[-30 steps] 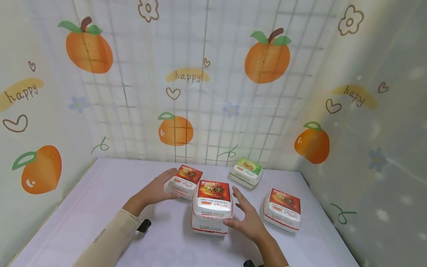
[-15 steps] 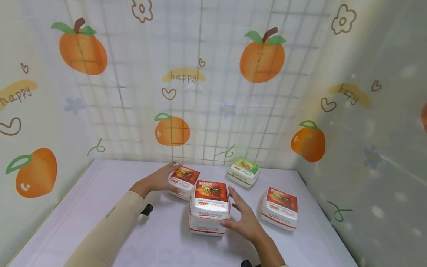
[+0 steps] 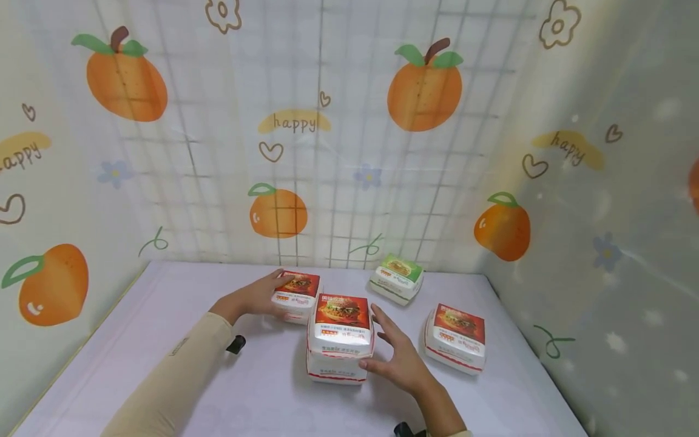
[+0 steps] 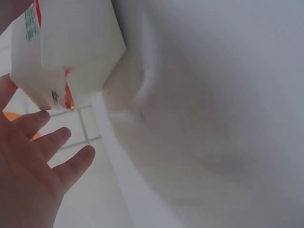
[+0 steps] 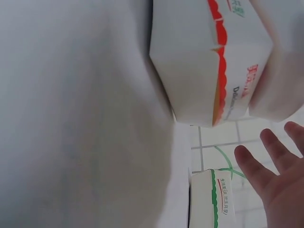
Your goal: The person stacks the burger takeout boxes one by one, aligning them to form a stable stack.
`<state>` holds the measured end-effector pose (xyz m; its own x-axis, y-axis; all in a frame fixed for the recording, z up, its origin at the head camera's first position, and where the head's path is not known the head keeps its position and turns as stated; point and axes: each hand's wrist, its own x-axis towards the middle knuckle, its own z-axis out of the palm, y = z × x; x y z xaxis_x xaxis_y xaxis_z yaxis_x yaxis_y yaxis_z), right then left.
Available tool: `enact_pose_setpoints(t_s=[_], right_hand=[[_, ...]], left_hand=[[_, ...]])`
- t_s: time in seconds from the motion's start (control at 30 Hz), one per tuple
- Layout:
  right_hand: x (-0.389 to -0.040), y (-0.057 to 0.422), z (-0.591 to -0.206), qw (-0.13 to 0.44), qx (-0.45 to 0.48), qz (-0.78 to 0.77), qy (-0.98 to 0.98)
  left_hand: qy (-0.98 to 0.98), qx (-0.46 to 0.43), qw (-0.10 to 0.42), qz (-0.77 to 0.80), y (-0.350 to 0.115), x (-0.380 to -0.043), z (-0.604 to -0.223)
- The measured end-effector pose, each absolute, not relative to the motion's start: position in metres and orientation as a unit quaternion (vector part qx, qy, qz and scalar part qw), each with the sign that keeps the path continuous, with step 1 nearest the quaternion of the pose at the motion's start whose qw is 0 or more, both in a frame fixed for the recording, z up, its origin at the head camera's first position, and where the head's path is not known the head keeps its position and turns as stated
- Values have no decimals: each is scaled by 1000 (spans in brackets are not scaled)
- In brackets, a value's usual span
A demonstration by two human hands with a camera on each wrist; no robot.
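The left red-topped burger box (image 3: 299, 300) stands on the table, its back left corner covered by my left hand (image 3: 250, 299). Thumb in front and fingers at the back grip that box; in the left wrist view the lower fingers (image 4: 76, 164) spread free beside its white side. In the middle, two burger boxes are stacked, the red-topped upper one (image 3: 341, 325) over a white lower one (image 3: 335, 368). Beside the stack's right side is my right hand (image 3: 401, 358), fingers spread, thumb tip at the stack's front right edge. In the right wrist view its fingers (image 5: 254, 166) are apart from the boxes.
A green-topped burger box (image 3: 397, 279) sits at the back of the table (image 3: 262, 388). Another red-topped box (image 3: 454, 338) lies at the right, just beyond my right hand. A fruit-printed curtain (image 3: 338, 152) over a wire grid closes the back and sides.
My left hand has closed in on the left burger box, which has turned slightly. The right hand keeps its place by the stack. The head view has shifted a little.
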<state>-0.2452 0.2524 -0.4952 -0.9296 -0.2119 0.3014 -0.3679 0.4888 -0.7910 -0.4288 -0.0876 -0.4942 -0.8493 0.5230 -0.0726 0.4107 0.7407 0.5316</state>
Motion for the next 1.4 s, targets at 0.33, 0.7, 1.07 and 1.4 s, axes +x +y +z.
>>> enact_pose_setpoints(t_s=[0.33,0.7,1.07,1.4], right_hand=[[-246,253,-491,74,159,477,-861],[-245,250,-490,67,145,476,-865],[-246,249,-491,74,164,475,-862],[-246,249,-491,64,167,473,-863]], left_hand=[[928,242,90,269,-93,-426,-497],[928,215,89,290,-89,-427,-507],[923,221,67,307,-83,-422,-513],[920,197,76,330,-86,-423,-516]])
